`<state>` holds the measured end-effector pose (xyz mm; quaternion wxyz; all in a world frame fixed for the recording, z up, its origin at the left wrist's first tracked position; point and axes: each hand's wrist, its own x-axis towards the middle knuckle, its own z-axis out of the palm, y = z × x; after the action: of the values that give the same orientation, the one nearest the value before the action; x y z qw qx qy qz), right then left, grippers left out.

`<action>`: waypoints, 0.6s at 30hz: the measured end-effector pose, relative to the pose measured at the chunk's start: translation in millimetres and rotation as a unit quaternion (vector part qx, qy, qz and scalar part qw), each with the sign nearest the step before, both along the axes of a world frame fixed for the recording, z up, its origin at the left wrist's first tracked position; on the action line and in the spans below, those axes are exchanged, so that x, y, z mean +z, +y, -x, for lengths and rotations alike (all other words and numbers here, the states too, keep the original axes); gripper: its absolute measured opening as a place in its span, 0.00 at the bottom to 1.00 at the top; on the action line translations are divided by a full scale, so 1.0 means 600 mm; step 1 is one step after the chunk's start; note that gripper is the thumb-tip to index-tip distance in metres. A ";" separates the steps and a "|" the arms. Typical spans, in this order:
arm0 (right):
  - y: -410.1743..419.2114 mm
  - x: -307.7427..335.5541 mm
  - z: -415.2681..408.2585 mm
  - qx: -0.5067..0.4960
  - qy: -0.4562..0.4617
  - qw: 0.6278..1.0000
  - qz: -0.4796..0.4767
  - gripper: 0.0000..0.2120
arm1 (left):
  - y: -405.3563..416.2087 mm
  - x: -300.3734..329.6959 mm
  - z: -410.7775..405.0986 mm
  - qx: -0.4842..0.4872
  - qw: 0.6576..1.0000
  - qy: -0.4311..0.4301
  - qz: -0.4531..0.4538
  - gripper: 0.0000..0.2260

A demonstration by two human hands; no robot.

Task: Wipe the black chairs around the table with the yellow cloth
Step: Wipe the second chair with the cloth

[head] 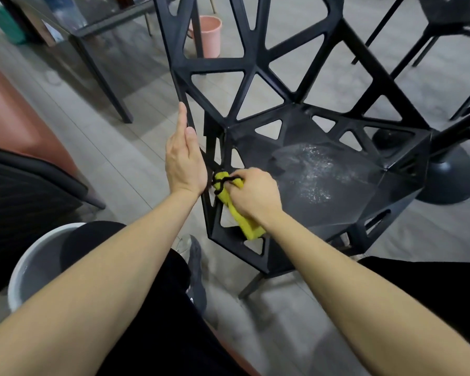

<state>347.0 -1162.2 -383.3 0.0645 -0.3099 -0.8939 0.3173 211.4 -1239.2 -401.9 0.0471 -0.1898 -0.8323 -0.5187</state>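
Observation:
A black lattice chair [337, 191] stands right in front of me, its seat wet with a sheen of droplets. My right hand [253, 196] grips the yellow cloth [242, 221] and presses it against the seat's left front edge; a black cord loops over the cloth's top. My left hand [183, 156] rests on the chair's left side frame, the index finger straight along the bar and the thumb against it. The cloth's lower end hangs over the seat rim.
A grey bucket [36, 270] sits at my lower left by my knee. A pink bucket [210, 36] stands behind the chair. A dark table [101, 63] is at upper left, another black chair [445, 20] at upper right, and a round pedestal base [451, 177] at right.

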 end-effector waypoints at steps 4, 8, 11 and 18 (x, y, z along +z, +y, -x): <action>-0.046 -0.004 -0.075 0.056 0.024 0.998 -0.004 0.12 | 0.004 0.006 0.000 0.010 1.000 -0.001 0.017 0.22; -0.058 -0.010 -0.092 0.065 0.078 0.995 -0.002 0.13 | 0.004 0.006 0.004 0.011 1.000 0.000 0.029 0.23; -0.083 -0.031 -0.089 0.027 0.113 0.993 0.005 0.15 | 0.001 0.001 0.009 0.020 0.999 -0.001 0.037 0.23; 0.067 -0.071 -0.209 0.057 0.087 0.984 -0.143 0.24 | 0.009 0.022 -0.006 0.018 0.994 -0.031 0.103 0.28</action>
<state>472.7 -1122.0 -426.1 0.1679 -0.2170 -0.9373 0.2148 215.1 -1233.9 -388.5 0.0109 -0.1625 -0.8855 -0.4352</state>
